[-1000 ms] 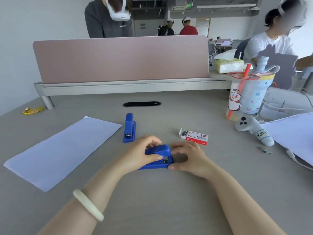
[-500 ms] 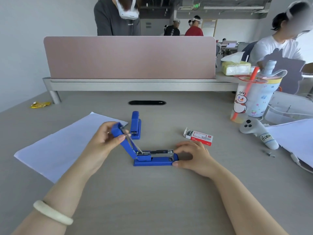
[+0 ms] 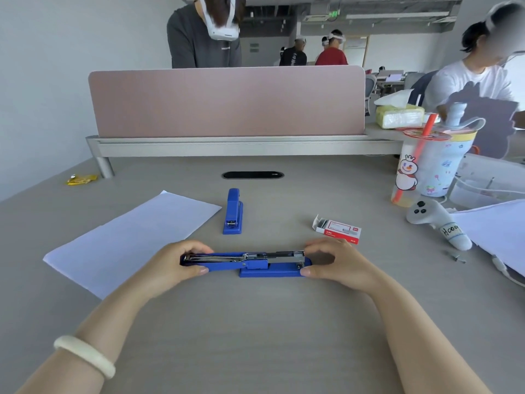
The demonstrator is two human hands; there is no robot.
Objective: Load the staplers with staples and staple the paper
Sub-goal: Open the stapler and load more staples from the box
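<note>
A small red-and-white staple box [image 3: 339, 232] lies right of centre with its left flap open and grey staples showing inside. At the far right, a printed cup [image 3: 429, 172] holds a red straw. Near centre on the grey desk [image 3: 255, 331], a blue stapler [image 3: 270, 271] lies swung fully open. The left hand [image 3: 170, 265] grips its flipped-back top, and the right hand [image 3: 341, 263] pinches the base's right end. A second stapler [image 3: 233, 213] and white paper [image 3: 127, 240] lie farther left. A pink divider [image 3: 227, 103] stands along the far edge.
</note>
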